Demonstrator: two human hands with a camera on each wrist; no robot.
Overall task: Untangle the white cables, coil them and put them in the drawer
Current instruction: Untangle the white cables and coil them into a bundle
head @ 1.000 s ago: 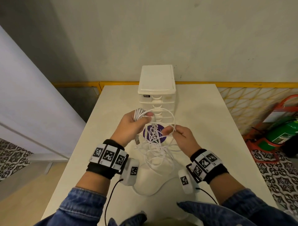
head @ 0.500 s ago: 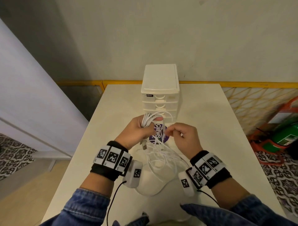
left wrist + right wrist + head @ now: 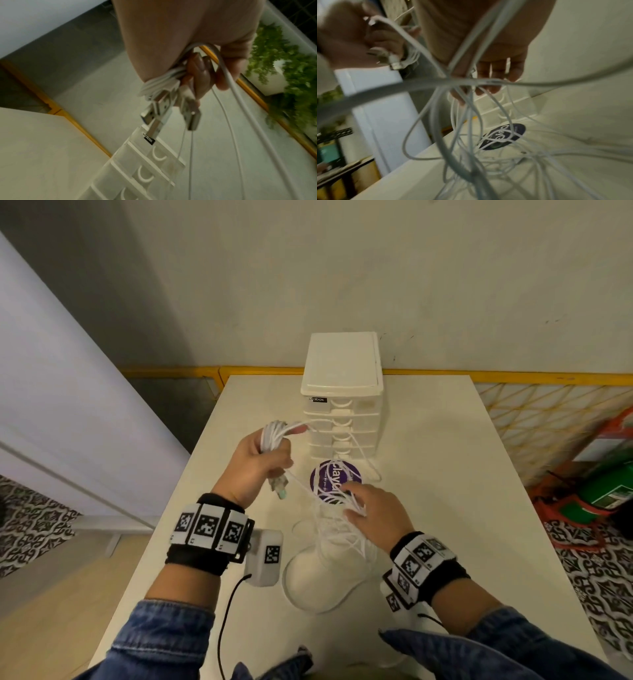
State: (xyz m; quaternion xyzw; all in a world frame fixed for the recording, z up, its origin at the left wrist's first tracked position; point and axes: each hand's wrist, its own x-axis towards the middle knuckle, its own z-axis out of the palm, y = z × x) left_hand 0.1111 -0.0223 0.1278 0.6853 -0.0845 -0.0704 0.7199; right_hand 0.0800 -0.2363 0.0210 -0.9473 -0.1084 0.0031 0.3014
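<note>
White cables smooth rubbery plastic, slight sheen; USB plugs shiny metal. Drawer unit translucent plastic, glossy opaque lid. Worktop smooth matt cream. Round purple sticker glossy. Sleeves denim cloth.

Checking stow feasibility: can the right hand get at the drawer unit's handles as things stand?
Probably not cleanly. The right hand has loose white cables draped over its straight fingers, and strands run across the front of the drawer unit. The left hand grips the coiled bundle, so neither is free.
</note>
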